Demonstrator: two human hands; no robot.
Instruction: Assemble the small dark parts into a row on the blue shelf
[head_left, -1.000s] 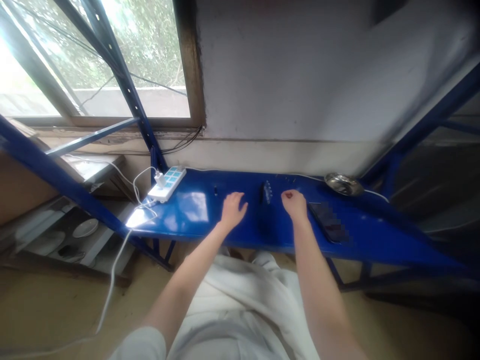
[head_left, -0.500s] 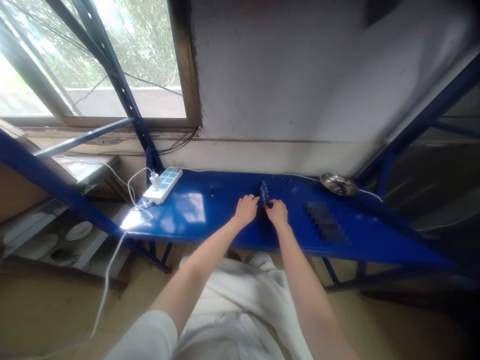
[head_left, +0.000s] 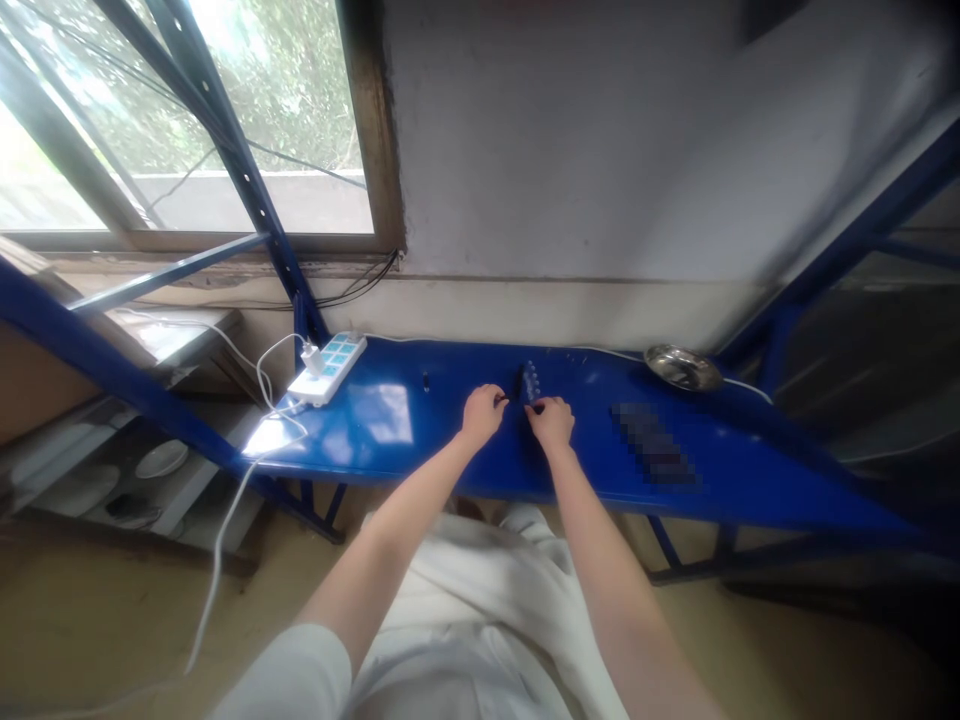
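Note:
My left hand (head_left: 484, 412) is closed in a pinch over the blue table (head_left: 465, 470), with a small dark piece (head_left: 502, 399) showing at its fingertips. Just to its right, a narrow strip with a row of clear, rounded knobs (head_left: 531, 378) stands beside a dark part (head_left: 518, 379). My right hand (head_left: 553, 422) has its fingers closed at the near end of this strip. Something dark shows by the right fingertips, but what they hold is too small to name. Another small dark piece (head_left: 426, 382) lies farther left on the table.
A white power strip (head_left: 328, 370) with a plug and cable lies at the table's left end. To the right are a blurred-out dark flat object (head_left: 654, 443) and a shiny metal dish (head_left: 682, 368). Several tiny bits lie near the back edge. Blue metal posts (head_left: 251, 185) frame both sides.
My right hand has moved left to the knobbed strip. My left hand came right to the strip, then drew back slightly, and a small dark piece now shows in its closed fingers.

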